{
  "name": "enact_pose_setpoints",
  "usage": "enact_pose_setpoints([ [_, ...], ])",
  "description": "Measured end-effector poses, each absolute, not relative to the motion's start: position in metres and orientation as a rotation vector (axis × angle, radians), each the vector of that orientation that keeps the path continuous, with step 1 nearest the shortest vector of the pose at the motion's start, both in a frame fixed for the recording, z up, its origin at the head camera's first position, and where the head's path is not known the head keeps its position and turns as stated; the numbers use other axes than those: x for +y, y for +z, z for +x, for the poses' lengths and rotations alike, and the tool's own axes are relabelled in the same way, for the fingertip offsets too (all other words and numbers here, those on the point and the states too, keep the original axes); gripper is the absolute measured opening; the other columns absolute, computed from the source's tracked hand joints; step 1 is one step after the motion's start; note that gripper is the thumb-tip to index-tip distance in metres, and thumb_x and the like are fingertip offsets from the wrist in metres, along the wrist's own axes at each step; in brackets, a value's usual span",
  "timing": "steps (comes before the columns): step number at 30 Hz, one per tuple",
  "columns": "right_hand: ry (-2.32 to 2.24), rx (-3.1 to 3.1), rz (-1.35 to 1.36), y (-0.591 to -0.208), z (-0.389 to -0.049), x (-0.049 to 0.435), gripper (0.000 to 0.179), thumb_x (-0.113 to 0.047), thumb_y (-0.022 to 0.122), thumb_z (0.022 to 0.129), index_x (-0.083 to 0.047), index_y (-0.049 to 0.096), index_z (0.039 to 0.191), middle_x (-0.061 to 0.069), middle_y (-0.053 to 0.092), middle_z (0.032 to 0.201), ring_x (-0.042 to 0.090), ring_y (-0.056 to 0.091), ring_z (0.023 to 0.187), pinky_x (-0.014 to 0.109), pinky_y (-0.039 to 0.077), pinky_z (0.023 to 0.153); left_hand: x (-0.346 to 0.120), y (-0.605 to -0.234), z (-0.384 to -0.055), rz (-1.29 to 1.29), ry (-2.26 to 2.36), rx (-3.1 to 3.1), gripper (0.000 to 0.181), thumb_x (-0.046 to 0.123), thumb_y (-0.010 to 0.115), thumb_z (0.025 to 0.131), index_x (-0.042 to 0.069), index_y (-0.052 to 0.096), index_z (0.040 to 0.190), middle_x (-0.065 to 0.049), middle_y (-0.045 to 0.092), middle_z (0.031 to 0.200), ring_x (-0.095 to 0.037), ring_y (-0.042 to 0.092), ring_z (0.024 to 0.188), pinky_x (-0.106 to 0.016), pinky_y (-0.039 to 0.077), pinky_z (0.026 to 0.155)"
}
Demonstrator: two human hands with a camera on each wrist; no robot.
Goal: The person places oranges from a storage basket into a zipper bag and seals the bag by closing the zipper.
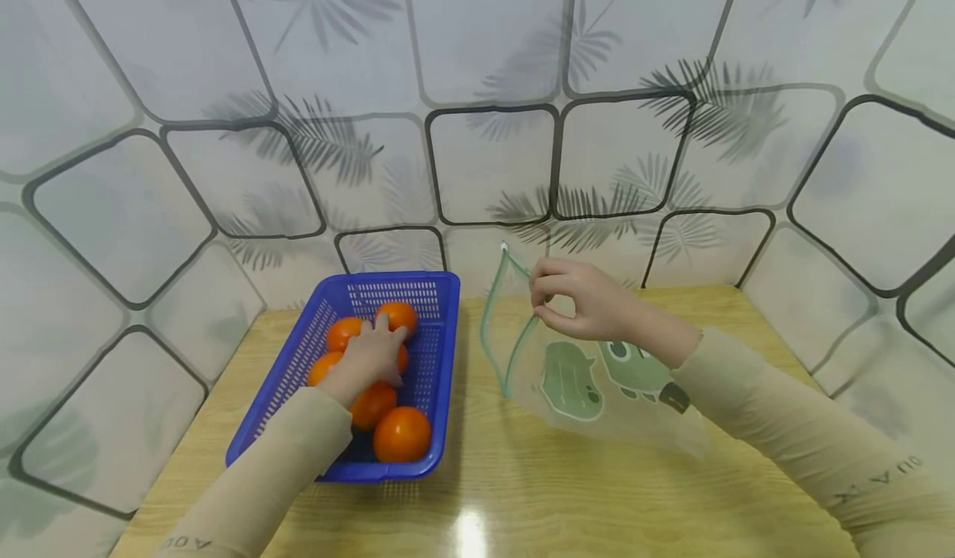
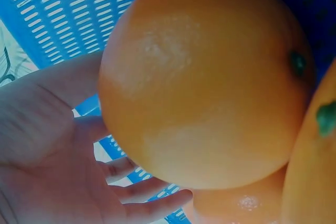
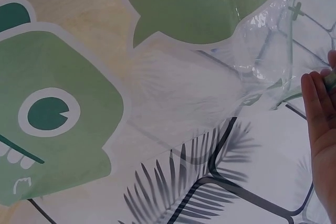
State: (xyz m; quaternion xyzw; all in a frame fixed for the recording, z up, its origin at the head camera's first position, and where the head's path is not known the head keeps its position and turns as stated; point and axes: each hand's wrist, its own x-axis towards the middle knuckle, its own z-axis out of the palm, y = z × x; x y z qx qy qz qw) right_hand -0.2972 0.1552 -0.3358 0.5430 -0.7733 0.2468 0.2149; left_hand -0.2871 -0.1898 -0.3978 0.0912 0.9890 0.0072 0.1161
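My left hand reaches into a blue plastic basket, its spread fingers over the oranges. In the left wrist view, one large orange with a green stem end fills the middle. The palm of that hand faces this orange from the left, and the fingertips pass partly behind it. My right hand pinches the rim of a clear zipper bag between thumb and fingers. The bag's green-edged mouth gapes toward the basket, and green cartoon figures are printed on its side.
Several more oranges lie in the basket, mostly along its left side and front. Basket and bag are over a light wooden table. Behind and at both sides stand pale walls patterned with dark outlines and leaves.
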Motion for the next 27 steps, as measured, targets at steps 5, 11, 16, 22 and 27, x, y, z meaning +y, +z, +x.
enact_pose_setpoints([
  [5,0.687,-2.137,1.508,-0.336,-0.297,0.156,0.013,-0.003,0.070,0.091,-0.014,0.067,0.085,0.001,0.063,0.096,0.012,0.062,0.083,0.033,0.058,0.074,-0.188,-0.398,-0.287,0.207,0.063,2.862,0.076,0.012,0.086,0.085,0.009,0.053,0.154,-0.033,0.037,0.151,-0.055,0.045,0.131,-0.064,0.058,0.097],
  [11,0.693,-2.131,1.500,-0.334,-0.297,0.156,0.012,-0.003,0.071,0.091,-0.014,0.067,0.085,0.001,0.063,0.095,0.012,0.062,0.084,0.033,0.057,0.074,-0.189,-0.401,-0.290,0.178,0.097,2.848,0.076,0.004,0.081,0.086,0.010,0.051,0.155,-0.033,0.037,0.152,-0.052,0.048,0.124,-0.058,0.062,0.087],
  [16,0.712,-2.134,1.493,-0.333,-0.297,0.155,0.013,-0.002,0.071,0.091,-0.014,0.067,0.086,0.001,0.063,0.095,0.012,0.060,0.085,0.032,0.056,0.073,-0.190,-0.404,-0.292,0.206,0.057,2.878,0.068,0.002,0.076,0.090,0.010,0.053,0.153,-0.034,0.040,0.149,-0.053,0.048,0.125,-0.059,0.062,0.090],
  [22,0.741,-2.109,1.496,-0.333,-0.297,0.154,0.016,0.000,0.069,0.090,-0.014,0.066,0.086,0.001,0.064,0.095,0.013,0.060,0.085,0.031,0.054,0.071,-0.192,-0.407,-0.293,0.245,-0.005,2.899,0.066,0.000,0.075,0.091,0.010,0.054,0.152,-0.035,0.043,0.147,-0.052,0.050,0.123,-0.056,0.063,0.089],
  [27,0.753,-2.105,1.492,-0.332,-0.297,0.153,0.016,0.001,0.067,0.090,-0.014,0.064,0.086,0.001,0.063,0.096,0.012,0.058,0.086,0.032,0.053,0.071,-0.195,-0.409,-0.295,0.275,-0.047,2.910,0.065,0.001,0.075,0.091,0.010,0.055,0.152,-0.034,0.046,0.143,-0.050,0.052,0.121,-0.054,0.063,0.088],
])
